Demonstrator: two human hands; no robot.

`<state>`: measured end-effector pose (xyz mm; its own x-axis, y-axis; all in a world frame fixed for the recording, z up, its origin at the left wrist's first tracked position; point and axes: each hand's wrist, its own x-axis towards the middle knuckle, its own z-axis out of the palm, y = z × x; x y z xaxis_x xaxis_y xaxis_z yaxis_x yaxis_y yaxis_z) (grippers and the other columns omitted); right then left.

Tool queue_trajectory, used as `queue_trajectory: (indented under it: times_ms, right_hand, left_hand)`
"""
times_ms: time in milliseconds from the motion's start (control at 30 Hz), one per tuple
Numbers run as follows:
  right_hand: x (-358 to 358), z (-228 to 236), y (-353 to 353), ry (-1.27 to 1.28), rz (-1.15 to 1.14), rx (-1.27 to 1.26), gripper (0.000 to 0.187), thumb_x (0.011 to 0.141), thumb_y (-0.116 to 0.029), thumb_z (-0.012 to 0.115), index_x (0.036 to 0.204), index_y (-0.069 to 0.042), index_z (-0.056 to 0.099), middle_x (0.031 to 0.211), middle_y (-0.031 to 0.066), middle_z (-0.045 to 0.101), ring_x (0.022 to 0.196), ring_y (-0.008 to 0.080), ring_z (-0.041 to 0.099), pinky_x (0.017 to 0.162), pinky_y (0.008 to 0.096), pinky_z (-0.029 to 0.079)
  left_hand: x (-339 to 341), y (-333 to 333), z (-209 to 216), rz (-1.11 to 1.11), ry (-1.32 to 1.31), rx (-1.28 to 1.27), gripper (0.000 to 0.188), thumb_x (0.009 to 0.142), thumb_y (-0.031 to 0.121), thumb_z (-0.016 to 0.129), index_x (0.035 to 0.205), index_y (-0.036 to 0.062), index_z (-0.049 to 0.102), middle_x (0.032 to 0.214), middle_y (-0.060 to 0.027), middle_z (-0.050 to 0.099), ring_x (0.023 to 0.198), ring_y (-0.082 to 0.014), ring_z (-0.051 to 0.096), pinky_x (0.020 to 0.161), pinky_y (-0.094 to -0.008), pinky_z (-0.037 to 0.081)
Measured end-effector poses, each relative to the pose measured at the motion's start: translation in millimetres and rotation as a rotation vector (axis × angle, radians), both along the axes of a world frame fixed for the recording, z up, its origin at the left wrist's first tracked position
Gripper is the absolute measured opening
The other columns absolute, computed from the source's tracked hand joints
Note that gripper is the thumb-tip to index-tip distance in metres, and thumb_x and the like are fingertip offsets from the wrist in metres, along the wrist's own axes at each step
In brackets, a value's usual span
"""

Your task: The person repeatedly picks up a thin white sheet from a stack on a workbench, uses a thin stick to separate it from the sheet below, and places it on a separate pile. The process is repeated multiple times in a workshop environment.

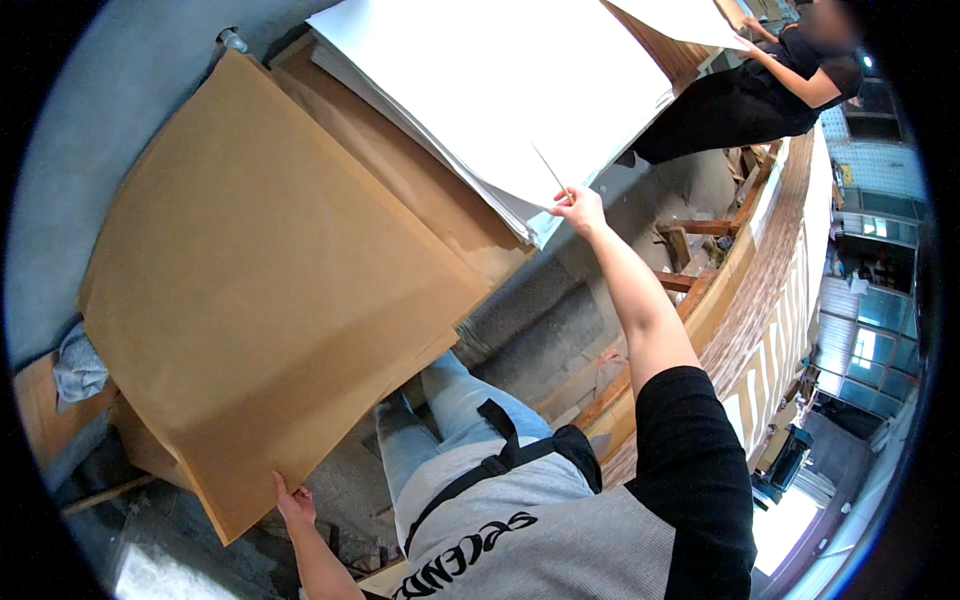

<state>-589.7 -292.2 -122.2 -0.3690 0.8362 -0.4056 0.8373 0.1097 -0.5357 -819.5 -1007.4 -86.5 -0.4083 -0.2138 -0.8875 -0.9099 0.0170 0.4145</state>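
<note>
My left hand (295, 500) pinches the near edge of a large brown paper sheet (270, 290), thumb on top and the other fingers partly hidden. The sheet lies over more brown sheets on my left. Up ahead, my right hand (580, 210) is closed on a thin, light-coloured stick (548, 167), which points away over a stack of large white sheets (500, 90). The hand is at the near corner of that stack. Whether its fingers also grip the top white sheet I cannot tell.
Another person (760, 95) in dark clothes stands at the far right, holding a white sheet (685, 20). Along the right runs a long stack of wood-grain sheets (765, 290) beside timber framing (700, 228). A grey cloth (80, 365) lies at the left, below a wall (110, 120).
</note>
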Motion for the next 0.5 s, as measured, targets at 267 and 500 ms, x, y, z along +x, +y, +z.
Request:
queue_trajectory:
  times_ms: [267, 500]
  right_hand:
    - [5, 10, 8, -0.042, 0.062, -0.065, 0.035, 0.064, -0.034, 0.071, 0.082, -0.005, 0.066, 0.075, 0.0058, 0.064, 0.069, 0.0121, 0.059, 0.067, 0.0255, 0.045]
    - [-1, 28, 20, 0.296, -0.11, -0.157, 0.029, 0.078, -0.026, 0.059, 0.092, -0.001, 0.055, 0.078, 0.0062, 0.06, 0.073, 0.012, 0.056, 0.062, 0.0241, 0.044]
  left_hand:
    - [6, 1, -2, 0.045, 0.038, -0.029, 0.038, 0.075, 0.047, 0.059, 0.089, 0.0124, 0.052, 0.061, -0.0001, 0.05, 0.044, -0.0124, 0.042, 0.041, -0.0246, 0.032]
    - [11, -23, -34, 0.112, 0.049, 0.098, 0.038, 0.077, 0.043, 0.058, 0.103, 0.0157, 0.05, 0.07, -0.0025, 0.054, 0.045, -0.0156, 0.044, 0.041, -0.0265, 0.035]
